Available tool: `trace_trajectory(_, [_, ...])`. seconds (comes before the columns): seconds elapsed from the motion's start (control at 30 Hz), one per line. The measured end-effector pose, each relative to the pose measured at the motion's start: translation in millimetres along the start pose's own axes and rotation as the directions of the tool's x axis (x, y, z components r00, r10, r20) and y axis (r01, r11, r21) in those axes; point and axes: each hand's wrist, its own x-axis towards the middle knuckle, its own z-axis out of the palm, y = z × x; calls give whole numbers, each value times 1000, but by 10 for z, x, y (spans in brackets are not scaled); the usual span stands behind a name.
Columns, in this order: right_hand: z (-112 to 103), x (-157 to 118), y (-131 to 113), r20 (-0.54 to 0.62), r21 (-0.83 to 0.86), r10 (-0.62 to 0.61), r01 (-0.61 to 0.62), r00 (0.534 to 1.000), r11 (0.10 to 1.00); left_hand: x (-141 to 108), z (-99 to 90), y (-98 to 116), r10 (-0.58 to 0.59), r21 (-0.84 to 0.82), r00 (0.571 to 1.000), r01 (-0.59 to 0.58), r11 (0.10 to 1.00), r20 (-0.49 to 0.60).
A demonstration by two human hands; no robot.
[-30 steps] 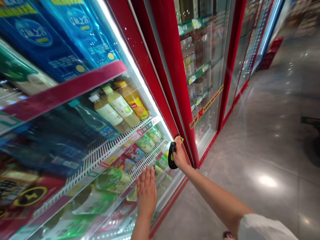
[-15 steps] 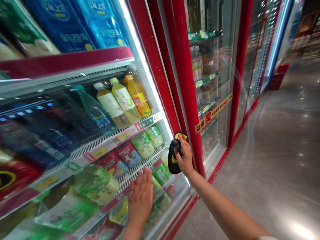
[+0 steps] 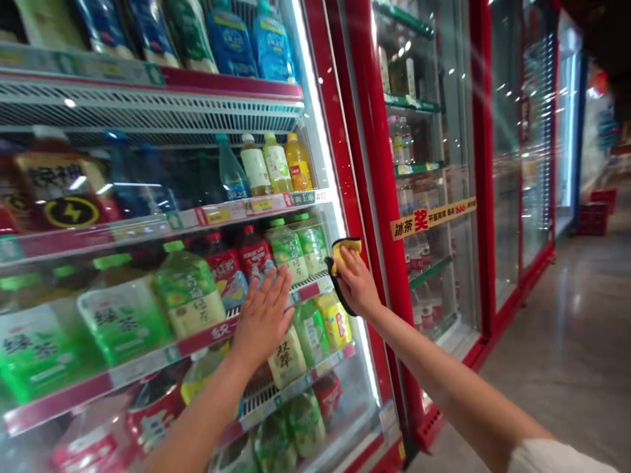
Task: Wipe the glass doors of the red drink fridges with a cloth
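Note:
My left hand [image 3: 263, 315] lies flat with its fingers stretched, apparently against the glass door of a drinks fridge. Behind it stand red-labelled bottles [image 3: 224, 276] and pale green bottles [image 3: 288, 249]. A black-and-yellow cloth [image 3: 345, 251] is bunched in my right hand [image 3: 355, 282], its dark edge hanging below the fingers. That hand presses the cloth near the door's right side, beside the bright light strip [image 3: 320, 112] and the red frame [image 3: 345, 164]. My right palm and part of the cloth are hidden.
Shelves behind the glass hold rows of bottles, among them large green tea bottles [image 3: 123, 315] and blue ones [image 3: 229, 43]. To the right stands another red-framed fridge [image 3: 367, 164] with a yellow sticker strip [image 3: 434, 218]. Grey floor [image 3: 566, 341] runs along the fridges toward red crates [image 3: 591, 217].
The view has levelled and swung. My left hand is higher against the shelves, now before the red bottles. The cloth stays in my right hand at the door's edge, showing more yellow.

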Motion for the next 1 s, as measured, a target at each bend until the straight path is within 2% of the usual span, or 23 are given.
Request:
trace_trajectory(0.07, [13, -219, 63, 89, -4, -97, 97, 991, 995, -17, 18, 7, 0, 33, 1000, 0, 999, -21])
trace_trajectory(0.13, [38, -253, 182, 94, -20, -128, 130, 987, 991, -57, 51, 22, -14, 69, 999, 17, 997, -40])
trace_trajectory(0.2, [66, -18, 257, -44, -31, -66, 65, 997, 997, -98, 85, 26, -2, 112, 999, 7, 994, -42])
trace_trajectory(0.3, [95, 530, 158, -258, -7, 42, -46, 965, 999, -129, 104, 17, 18, 152, 999, -11, 988, -47])
trace_trajectory(0.37, [112, 691, 19, -292, -10, 42, -47, 955, 999, -131, 103, 17, 25, 154, 998, -17, 988, -50])
trace_trajectory(0.4, [117, 664, -33, -262, -18, 6, -11, 965, 1000, -132, 104, 19, 22, 150, 999, -15, 989, -49])
trace_trajectory(0.47, [97, 449, -56, -112, -24, -131, 129, 985, 991, -134, 114, 25, 5, 139, 999, 0, 990, -42])
trace_trajectory(0.53, [23, 197, 31, 64, -6, -261, 262, 963, 965, -141, 119, 26, -4, 127, 1000, 7, 992, -27])
trace_trajectory(0.57, [-28, 127, 95, 107, -8, -273, 276, 956, 961, -144, 112, 23, 0, 119, 1000, 2, 993, -15])
trace_trajectory(0.63, [-116, 164, 191, 91, -42, -189, 194, 978, 980, -146, 71, 13, 20, 101, 1000, -22, 995, 19])
trace_trajectory(0.7, [-128, 391, 165, -23, -53, -54, 53, 998, 997, -145, 0, 4, 28, 86, 998, -33, 996, 60])
trace_trajectory(0.77, [-39, 633, -10, -139, -33, 36, -41, 990, 999, -152, -77, 1, -9, 86, 997, 3, 996, 80])
trace_trajectory(0.8, [30, 700, -134, -164, -24, 41, -46, 986, 999, -164, -110, 3, -46, 94, 996, 39, 995, 74])
trace_trajectory(0.83, [102, 711, -261, -158, -20, 20, -23, 987, 1000, -186, -138, 5, -89, 104, 994, 82, 991, 60])
trace_trajectory(0.9, [210, 572, -460, -69, -27, -80, 78, 994, 997, -262, -176, 5, -158, 123, 987, 154, 980, 25])
trace_trajectory(1.0, [185, 192, -490, 155, -45, -251, 261, 955, 964, -449, -225, -23, -194, 143, 981, 189, 972, 19])
